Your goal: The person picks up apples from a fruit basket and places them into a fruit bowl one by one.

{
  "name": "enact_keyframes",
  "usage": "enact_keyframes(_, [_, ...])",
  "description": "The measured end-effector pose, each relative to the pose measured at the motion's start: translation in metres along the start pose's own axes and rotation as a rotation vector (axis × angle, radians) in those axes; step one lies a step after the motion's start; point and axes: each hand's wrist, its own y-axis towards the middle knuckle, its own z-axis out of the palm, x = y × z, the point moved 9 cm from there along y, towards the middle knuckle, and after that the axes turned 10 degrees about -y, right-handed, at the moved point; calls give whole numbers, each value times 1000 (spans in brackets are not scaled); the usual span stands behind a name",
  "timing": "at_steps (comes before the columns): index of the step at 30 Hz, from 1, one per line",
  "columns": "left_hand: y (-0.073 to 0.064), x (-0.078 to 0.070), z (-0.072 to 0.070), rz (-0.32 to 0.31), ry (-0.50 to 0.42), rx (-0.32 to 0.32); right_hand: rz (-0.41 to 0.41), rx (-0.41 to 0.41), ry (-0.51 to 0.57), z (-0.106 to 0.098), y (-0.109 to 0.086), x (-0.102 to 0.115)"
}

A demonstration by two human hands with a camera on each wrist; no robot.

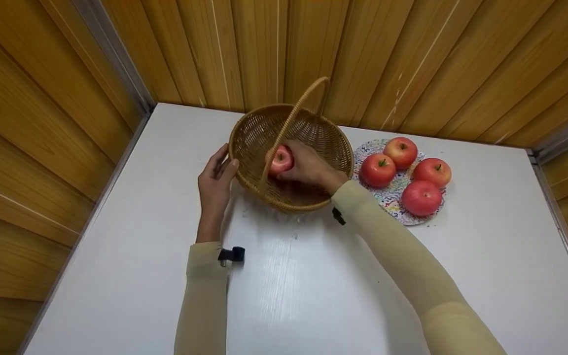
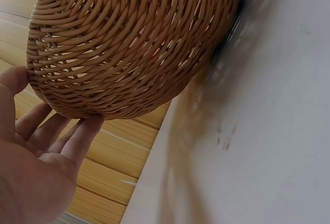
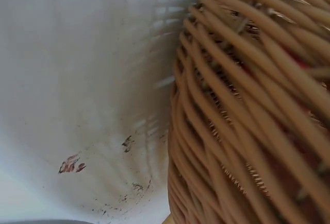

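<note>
Inside a round wicker basket (image 1: 291,204), my right hand (image 1: 308,162) grips a red apple (image 1: 282,160) from its right side, with the thumb in front and fingers behind. The basket's arched handle (image 1: 291,121) passes over the apple. My left hand (image 1: 216,182) holds the basket by its left rim. In the left wrist view the thumb (image 2: 13,80) is at the rim and the fingers (image 2: 82,137) lie against the woven wall. The right wrist view shows only the basket's outer weave (image 3: 242,116) close up; the right hand is hidden there.
To the right of the basket, several red apples (image 1: 421,198) sit on a round plate with a colourful squiggle pattern (image 1: 392,202). The white table (image 1: 284,286) is bordered by wood-plank walls (image 1: 363,54) at the back and sides.
</note>
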Motion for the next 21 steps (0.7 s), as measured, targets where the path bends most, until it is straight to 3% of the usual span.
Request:
enact_keyframes(8, [1, -1, -1, 7, -8, -2, -20, -11, -13, -4, -5, 4])
enact_keyframes(21, [-1, 2, -3, -29, -51, -5, -31, -100, 38, -26, -24, 10])
